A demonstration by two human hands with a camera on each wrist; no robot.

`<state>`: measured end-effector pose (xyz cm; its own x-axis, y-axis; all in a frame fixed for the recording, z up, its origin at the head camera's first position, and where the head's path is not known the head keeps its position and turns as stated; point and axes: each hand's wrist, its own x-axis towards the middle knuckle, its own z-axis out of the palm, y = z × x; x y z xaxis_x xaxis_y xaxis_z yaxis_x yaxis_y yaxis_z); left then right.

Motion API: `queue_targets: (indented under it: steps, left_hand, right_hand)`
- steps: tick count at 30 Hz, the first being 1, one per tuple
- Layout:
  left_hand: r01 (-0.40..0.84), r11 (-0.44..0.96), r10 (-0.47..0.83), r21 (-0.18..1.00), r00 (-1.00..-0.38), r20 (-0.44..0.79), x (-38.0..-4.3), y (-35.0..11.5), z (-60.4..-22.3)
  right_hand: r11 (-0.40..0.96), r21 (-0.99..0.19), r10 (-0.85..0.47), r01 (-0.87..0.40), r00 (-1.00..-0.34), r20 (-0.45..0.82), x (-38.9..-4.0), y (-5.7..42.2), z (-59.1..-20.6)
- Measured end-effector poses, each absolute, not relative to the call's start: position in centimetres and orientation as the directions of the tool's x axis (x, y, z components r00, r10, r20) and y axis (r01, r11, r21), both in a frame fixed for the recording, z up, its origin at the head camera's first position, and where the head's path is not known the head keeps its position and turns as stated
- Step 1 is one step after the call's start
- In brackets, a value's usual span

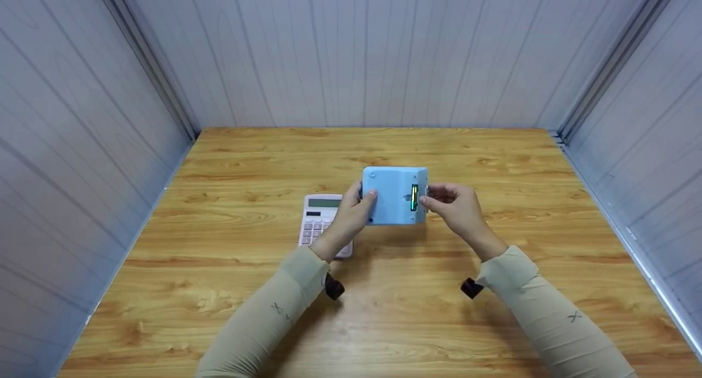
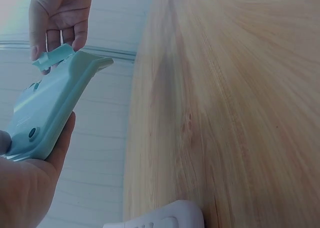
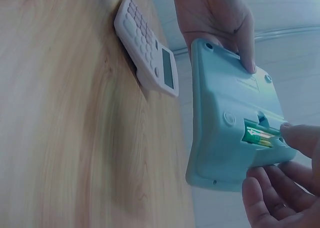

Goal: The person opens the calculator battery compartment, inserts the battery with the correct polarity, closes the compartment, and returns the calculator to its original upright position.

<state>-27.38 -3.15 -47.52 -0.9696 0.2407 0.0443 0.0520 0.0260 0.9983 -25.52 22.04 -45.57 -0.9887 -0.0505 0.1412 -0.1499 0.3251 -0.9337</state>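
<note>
A light blue calculator (image 1: pixel 390 197) is held up above the table with its back toward the head camera. My left hand (image 1: pixel 352 216) grips its left side, thumb over the back and fingers underneath. At the other end, a green battery (image 3: pixel 259 134) shows in the uncovered battery slot. My right hand (image 1: pixel 458 208) is at that end, and in the left wrist view its thumb and fingers pinch a small light blue battery cover (image 2: pixel 54 57) beside the slot. Beneath my left forearm, a pink calculator (image 1: pixel 315 224) lies face up on the table, partly hidden.
The wooden table (image 1: pixel 263 164) has white panel walls (image 1: pixel 340 54) at the back and on both sides. A black wrist-camera mount (image 1: pixel 334 287) hangs below the left sleeve, and another black mount (image 1: pixel 471 288) below the right sleeve.
</note>
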Motion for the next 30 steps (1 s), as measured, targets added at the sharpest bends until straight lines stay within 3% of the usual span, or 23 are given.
queue_targets:
  steps: [14,30]
  left_hand:
    - [0.066,0.022,0.262,0.998,-0.963,0.059,-27.3,-2.8,-47.7]
    - [0.055,0.028,0.265,0.998,-0.963,0.045,-27.3,-3.0,-47.6]
  right_hand:
    - [0.250,-0.959,-0.042,-0.136,-0.991,0.130,-25.4,21.1,-45.5]
    - [0.285,-0.949,0.023,-0.133,-0.989,0.145,-25.5,20.2,-45.5]
